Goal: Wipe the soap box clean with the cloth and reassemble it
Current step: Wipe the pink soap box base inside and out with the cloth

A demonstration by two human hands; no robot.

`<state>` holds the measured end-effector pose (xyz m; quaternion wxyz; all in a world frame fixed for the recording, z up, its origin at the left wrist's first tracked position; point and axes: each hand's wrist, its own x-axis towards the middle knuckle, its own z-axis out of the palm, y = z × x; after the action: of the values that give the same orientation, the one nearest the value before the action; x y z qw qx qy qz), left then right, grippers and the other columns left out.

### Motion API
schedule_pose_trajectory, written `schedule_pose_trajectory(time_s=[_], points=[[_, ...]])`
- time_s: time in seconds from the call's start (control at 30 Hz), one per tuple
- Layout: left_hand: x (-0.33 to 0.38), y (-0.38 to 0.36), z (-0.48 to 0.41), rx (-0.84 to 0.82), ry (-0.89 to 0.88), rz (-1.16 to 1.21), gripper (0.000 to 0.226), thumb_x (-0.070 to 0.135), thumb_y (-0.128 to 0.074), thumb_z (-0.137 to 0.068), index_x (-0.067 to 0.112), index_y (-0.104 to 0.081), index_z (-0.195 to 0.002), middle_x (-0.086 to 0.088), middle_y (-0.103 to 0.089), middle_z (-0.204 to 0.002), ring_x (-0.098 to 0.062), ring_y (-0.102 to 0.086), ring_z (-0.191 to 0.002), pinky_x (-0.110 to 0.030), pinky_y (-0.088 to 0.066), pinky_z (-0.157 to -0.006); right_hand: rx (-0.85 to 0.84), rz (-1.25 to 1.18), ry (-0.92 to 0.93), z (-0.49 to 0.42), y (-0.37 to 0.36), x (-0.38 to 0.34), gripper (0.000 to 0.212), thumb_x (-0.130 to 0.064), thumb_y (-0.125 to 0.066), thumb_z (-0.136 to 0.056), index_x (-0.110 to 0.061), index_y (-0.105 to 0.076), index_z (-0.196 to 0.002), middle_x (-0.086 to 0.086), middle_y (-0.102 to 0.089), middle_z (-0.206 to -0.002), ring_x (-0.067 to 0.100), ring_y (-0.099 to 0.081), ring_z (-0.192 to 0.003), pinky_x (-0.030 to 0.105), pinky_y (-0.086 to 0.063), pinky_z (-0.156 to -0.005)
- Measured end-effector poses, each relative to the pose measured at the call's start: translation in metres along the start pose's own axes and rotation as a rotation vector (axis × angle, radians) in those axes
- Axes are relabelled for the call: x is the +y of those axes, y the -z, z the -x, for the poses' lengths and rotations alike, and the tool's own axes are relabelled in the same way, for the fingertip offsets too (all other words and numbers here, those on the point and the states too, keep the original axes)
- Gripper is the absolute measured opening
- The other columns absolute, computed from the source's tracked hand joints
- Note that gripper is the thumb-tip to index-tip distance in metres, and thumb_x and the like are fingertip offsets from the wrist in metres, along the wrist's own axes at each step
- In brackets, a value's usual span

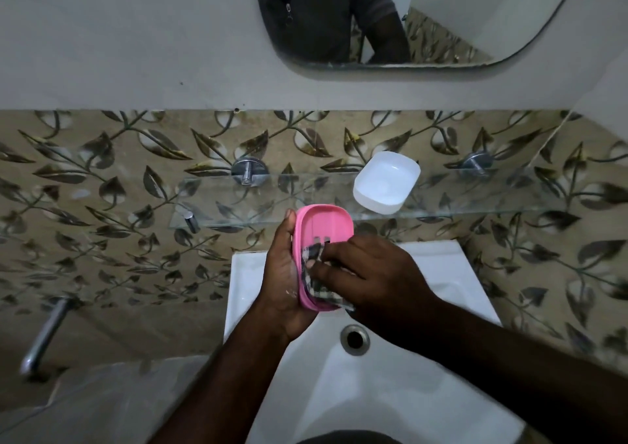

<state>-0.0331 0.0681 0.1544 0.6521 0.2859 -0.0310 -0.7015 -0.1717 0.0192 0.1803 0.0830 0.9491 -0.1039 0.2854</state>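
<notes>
Over the sink I hold the pink soap box tray (323, 228), its hollow side with drain slots facing me. My left hand (283, 273) grips it from the left and underneath, thumb along its left rim. My right hand (367, 273) presses a dark checked cloth (316, 280) into the near half of the tray, fingers curled over the cloth. The white soap box part (385, 182) lies alone on the glass shelf, open side up, to the upper right of the tray.
A white basin (390, 392) with its drain hole (354, 339) lies below my hands. The glass shelf (475, 195) on chrome mounts runs along the leaf-patterned tiles. A chrome tap (42, 335) sticks out at the left. A mirror (424, 19) hangs above.
</notes>
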Motion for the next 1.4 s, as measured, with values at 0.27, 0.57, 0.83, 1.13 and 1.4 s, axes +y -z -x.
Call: schedule_pose_trajectory(time_s=[0.27,0.57,0.83,1.13,1.4], points=[[-0.01,-0.01,0.001,0.039,-0.24,-0.224,0.049,0.051,-0.04,-0.092,0.015,-0.073,-0.1,-0.012,-0.073,-0.096,-0.023,-0.072,-0.082,-0.033,-0.058,-0.069,0.044,0.045,-0.38,-0.028,0.005,0.014,0.029,-0.022,-0.085,-0.069,-0.014,-0.074,-0.095,0.006,-0.058,-0.072,0.026,-0.057,-0.06,0.023,-0.028,-0.051],[-0.005,-0.014,0.013,0.088,-0.384,-0.318,0.061,0.061,-0.045,-0.071,0.015,-0.068,-0.105,-0.011,-0.076,-0.092,-0.023,-0.073,-0.083,-0.035,-0.059,-0.069,-0.198,-0.444,-0.83,-0.017,0.012,-0.011,0.017,-0.032,-0.063,-0.078,-0.032,-0.052,-0.066,-0.011,-0.061,-0.063,0.015,-0.066,-0.067,0.03,-0.048,-0.06],[-0.002,-0.016,0.01,0.112,-0.467,-0.27,0.063,0.067,-0.052,-0.073,0.019,-0.071,-0.107,-0.02,-0.07,-0.105,-0.034,-0.067,-0.096,-0.046,-0.053,-0.085,-0.29,-1.037,-0.878,-0.016,0.035,-0.02,0.029,-0.014,-0.062,-0.092,-0.012,-0.063,-0.062,0.006,-0.067,-0.059,0.019,-0.065,-0.053,0.028,-0.05,-0.051],[0.001,-0.025,0.004,0.04,-0.398,-0.203,0.061,0.058,-0.043,-0.079,0.01,-0.071,-0.103,-0.017,-0.073,-0.103,-0.027,-0.071,-0.095,-0.037,-0.059,-0.08,0.177,-1.259,-1.192,-0.03,0.017,-0.013,0.012,-0.018,-0.065,-0.093,-0.012,-0.075,-0.091,0.013,-0.077,-0.083,0.037,-0.074,-0.081,0.053,-0.059,-0.08],[-0.001,-0.015,0.001,0.089,-0.211,-0.296,0.071,0.064,-0.03,-0.091,0.015,-0.079,-0.078,-0.011,-0.076,-0.081,-0.023,-0.074,-0.07,-0.039,-0.053,-0.073,-0.22,-0.559,-0.386,-0.011,0.014,0.002,0.015,-0.016,-0.064,-0.08,-0.02,-0.074,-0.09,-0.005,-0.07,-0.088,0.01,-0.064,-0.081,0.026,-0.05,-0.073]])
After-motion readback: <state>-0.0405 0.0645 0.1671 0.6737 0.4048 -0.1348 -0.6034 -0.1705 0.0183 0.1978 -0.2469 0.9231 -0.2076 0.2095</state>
